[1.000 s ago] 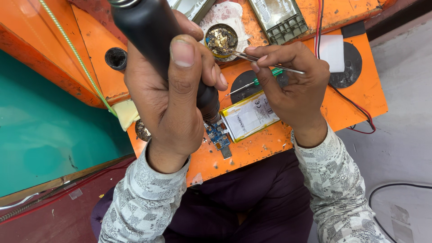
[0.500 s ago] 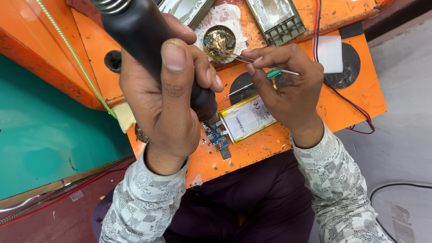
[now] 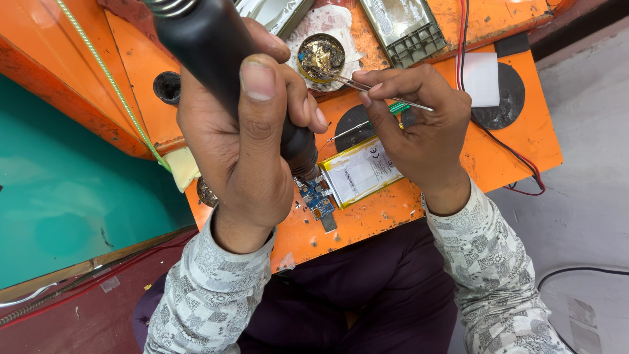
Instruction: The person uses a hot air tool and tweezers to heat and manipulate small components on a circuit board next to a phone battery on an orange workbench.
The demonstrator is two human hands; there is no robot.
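Small blue circuit board [image 3: 316,198] with tiny components, lying on the orange worn work board [image 3: 504,157] just below the centre of the head view, touching the left end of a flat silver-white rectangular battery pack [image 3: 362,172]. Partly hidden at its upper edge by the tip of a thick black cylindrical hot-air tool handle [image 3: 219,56], slanting from the top left of the frame down to the board. Left hand [image 3: 239,147] wrapped tightly round that handle, thumb pressed along its top, fingers curled beneath. Right hand [image 3: 419,131], right of centre, pinched closed on thin metal tweezers [image 3: 357,84], tips reaching up into a small round tin of brownish flux [image 3: 321,56] near the top centre, set on a crumpled white paper. Heel of the right hand resting over the battery pack's right end. Thin green-handled tool [image 3: 396,107] partly covered under the right fingers. Red and black wires [image 3: 517,164] running down the right side of the work board. Teal surface [image 3: 72,190] filling the left of the frame. Grey patterned sleeves on both forearms at the bottom.
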